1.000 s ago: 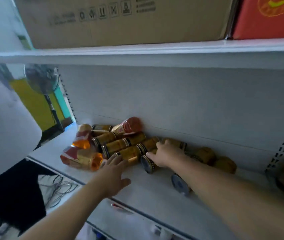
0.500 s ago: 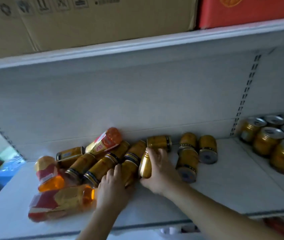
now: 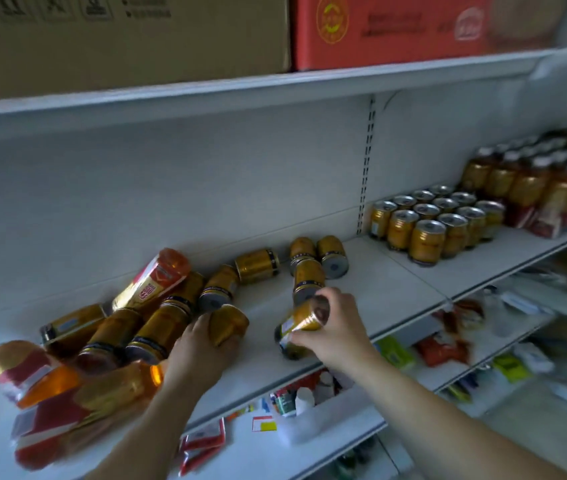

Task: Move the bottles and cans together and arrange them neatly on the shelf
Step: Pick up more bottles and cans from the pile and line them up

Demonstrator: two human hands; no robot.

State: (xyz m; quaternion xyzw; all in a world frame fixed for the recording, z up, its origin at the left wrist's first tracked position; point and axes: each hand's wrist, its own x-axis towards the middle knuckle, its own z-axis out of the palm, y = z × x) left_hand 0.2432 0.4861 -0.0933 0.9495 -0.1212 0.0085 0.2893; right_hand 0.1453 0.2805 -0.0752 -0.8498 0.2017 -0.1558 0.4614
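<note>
Several gold cans (image 3: 157, 327) lie toppled in a heap on the white shelf (image 3: 379, 282). Orange bottles with red labels (image 3: 50, 393) lie on their sides at the heap's left, and one bottle (image 3: 152, 284) leans over the cans. My left hand (image 3: 202, 355) grips a gold can (image 3: 228, 322) at the heap's right edge. My right hand (image 3: 334, 327) holds another gold can (image 3: 301, 323), tilted, just above the shelf front. A few more cans (image 3: 309, 268) lie behind it near the back wall.
On the right shelf section, upright cans (image 3: 431, 223) stand in neat rows, with upright bottles (image 3: 531, 181) beyond them. Cardboard (image 3: 119, 39) and red boxes (image 3: 396, 26) sit on the shelf above. Lower shelves (image 3: 448, 348) hold small packets.
My right hand has lifted a can out of the heap and carried it right. My left hand has closed on a can. The view has swung right, showing the tidy rows.
</note>
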